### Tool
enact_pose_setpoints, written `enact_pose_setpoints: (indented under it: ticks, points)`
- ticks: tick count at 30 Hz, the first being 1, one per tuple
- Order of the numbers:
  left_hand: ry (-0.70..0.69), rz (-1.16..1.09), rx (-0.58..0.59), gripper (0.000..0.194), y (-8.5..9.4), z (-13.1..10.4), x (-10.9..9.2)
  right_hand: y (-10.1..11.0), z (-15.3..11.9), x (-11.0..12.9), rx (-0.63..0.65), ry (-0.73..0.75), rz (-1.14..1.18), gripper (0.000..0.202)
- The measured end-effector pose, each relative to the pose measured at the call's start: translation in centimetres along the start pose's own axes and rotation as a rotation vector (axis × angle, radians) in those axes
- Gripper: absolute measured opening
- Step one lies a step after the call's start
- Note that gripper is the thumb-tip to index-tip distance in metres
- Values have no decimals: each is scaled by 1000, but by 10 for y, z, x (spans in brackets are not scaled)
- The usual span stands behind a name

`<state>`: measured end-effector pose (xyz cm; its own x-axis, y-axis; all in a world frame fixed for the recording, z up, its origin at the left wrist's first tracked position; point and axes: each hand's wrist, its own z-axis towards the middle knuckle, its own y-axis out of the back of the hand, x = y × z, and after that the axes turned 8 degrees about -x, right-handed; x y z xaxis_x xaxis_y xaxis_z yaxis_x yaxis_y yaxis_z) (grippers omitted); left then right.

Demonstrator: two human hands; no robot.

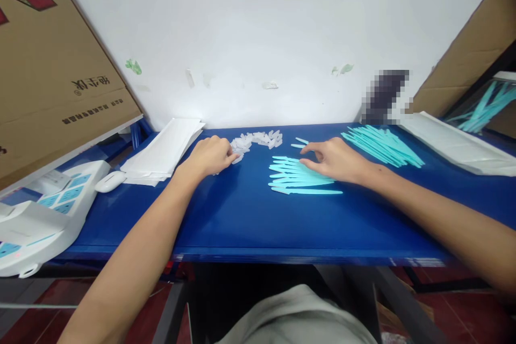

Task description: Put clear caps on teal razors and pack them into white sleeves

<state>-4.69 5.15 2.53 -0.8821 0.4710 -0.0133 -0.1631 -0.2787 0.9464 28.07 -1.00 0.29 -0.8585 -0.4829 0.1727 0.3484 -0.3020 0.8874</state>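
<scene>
My left hand (213, 156) rests at the left end of a heap of small translucent white caps (262, 140). Its fingers are curled in, and whatever they hold is hidden. My right hand (336, 160) hovers over a row of slim teal eyebrow razors (298, 172), thumb and index finger apart with nothing visible between them. The razors lie side by side with their heads to the left. Just beyond the index fingertip are a couple of separate teal razors (300, 142), partly hidden by the hand. A larger pile of teal razors (382, 145) lies to the right.
White paper sheets (161, 153), a white mouse-shaped object (110, 181) and a power strip (60, 209) are on the left. A cardboard box (60, 75) leans there. A white packet (455, 145) sits right on the blue table (258, 226), against a white wall (258, 37).
</scene>
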Motion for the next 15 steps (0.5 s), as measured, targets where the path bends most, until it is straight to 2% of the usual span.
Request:
enact_pose_setpoints:
  ticks: [4,7,11,15]
  points:
    - [18,111,77,44,5,-2,-8,-8,2,-7,-44,126,22,31]
    - [18,153,138,44,9,-4,-14,-12,3,-9,1,135,76,27]
    - [-21,204,148,41,8,-5,-23,-15,4,-10,56,121,129,29]
    - [-96,161,136,32,1,-4,-29,-17,6,-12,58,192,9,28]
